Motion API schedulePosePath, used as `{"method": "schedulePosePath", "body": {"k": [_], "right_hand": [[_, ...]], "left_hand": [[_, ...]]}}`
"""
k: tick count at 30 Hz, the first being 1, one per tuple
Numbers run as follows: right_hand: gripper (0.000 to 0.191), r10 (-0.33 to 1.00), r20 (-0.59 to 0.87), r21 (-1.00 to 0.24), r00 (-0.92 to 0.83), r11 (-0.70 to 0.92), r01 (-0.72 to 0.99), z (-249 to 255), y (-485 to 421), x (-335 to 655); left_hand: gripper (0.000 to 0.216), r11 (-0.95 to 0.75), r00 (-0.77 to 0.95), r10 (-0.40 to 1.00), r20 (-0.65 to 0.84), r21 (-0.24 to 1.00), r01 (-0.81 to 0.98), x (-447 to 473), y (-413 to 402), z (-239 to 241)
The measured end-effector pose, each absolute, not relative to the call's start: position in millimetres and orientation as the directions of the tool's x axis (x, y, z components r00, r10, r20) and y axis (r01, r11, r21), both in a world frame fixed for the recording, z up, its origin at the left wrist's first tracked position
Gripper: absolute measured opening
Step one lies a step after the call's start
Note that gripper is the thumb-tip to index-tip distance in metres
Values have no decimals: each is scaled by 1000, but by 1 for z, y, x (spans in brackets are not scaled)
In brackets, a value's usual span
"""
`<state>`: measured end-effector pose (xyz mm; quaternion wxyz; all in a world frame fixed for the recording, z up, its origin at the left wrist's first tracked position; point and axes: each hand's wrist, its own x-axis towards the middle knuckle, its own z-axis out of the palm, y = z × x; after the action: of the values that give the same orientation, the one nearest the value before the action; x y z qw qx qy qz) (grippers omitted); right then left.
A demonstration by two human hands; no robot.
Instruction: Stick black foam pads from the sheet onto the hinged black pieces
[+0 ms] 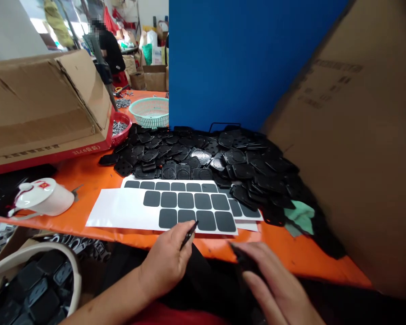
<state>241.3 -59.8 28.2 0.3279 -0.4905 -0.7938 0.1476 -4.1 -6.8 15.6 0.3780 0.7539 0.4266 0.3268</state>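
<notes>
My left hand [167, 259] is closed in a pinch on a thin black pointed tool [188, 234], whose tip rests at the near edge of a white sheet of dark square pads [189, 210]. A second pad sheet [176, 185] lies behind it. My right hand [274, 280] sits at the table's near edge, fingers curled over a black plastic part [243, 262], blurred by motion. A large heap of black plastic parts [206, 153] lies beyond the sheets.
An orange table [88, 176] carries a cardboard box [43, 108] at left, a white cup [42, 196], a red bowl of metal bits [120, 128] and a green basket [150, 112]. A blue panel and cardboard wall stand behind and right. A person stands far back.
</notes>
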Motion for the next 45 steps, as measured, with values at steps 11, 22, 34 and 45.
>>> {"method": "schedulePosePath", "body": {"k": [11,22,34,45], "right_hand": [[35,856,319,-561,-407,517,647,41,-62,211],[36,932,252,-630,-262,364,686,32,-83,212],[29,980,200,-453,-25,115,884,-11,-71,282],[46,904,425,-152,-51,127,980,-33,-38,324]], "left_hand": [[53,-636,474,772,424,541,550,-9,-15,14],[52,-725,491,681,543,410,553,-6,-18,-2],[26,-380,521,818,244,910,169,2,-24,19],[57,529,445,824,-349,756,-385,9,-16,14]]}}
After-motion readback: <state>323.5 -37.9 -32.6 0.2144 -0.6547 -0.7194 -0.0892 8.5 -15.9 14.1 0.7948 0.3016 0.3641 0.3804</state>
